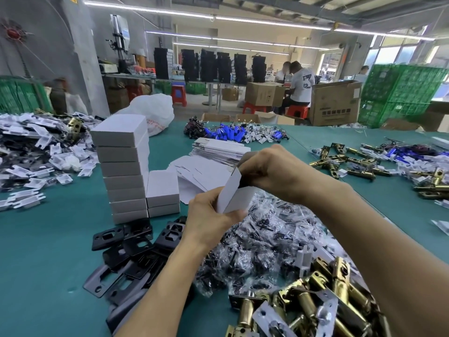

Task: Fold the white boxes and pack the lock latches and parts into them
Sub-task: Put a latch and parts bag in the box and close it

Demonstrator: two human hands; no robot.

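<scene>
You have the half-folded white box (234, 194) up off the green table (48, 239), held between both hands. Your left hand (211, 215) is wrapped round the box's lower end. Your right hand (269, 171) is curled over its upper end, apparently on the end flap, though its fingertips are hidden behind the card. The box's long axis runs on a slant from your left hand up and away to your right hand, with one flap standing open at the top. What matters next is the nearest pile of brass latches (323, 295), which lies below and to the right of the box, by your right forearm. Your right hand looks the nearer one to fetch a latch, while the left keeps the box's open end facing it. The bags of screws (262, 239) sit directly beneath the box, the black plates (136, 251) below and left of it, and the stack of finished boxes (124, 171) to its left.
</scene>
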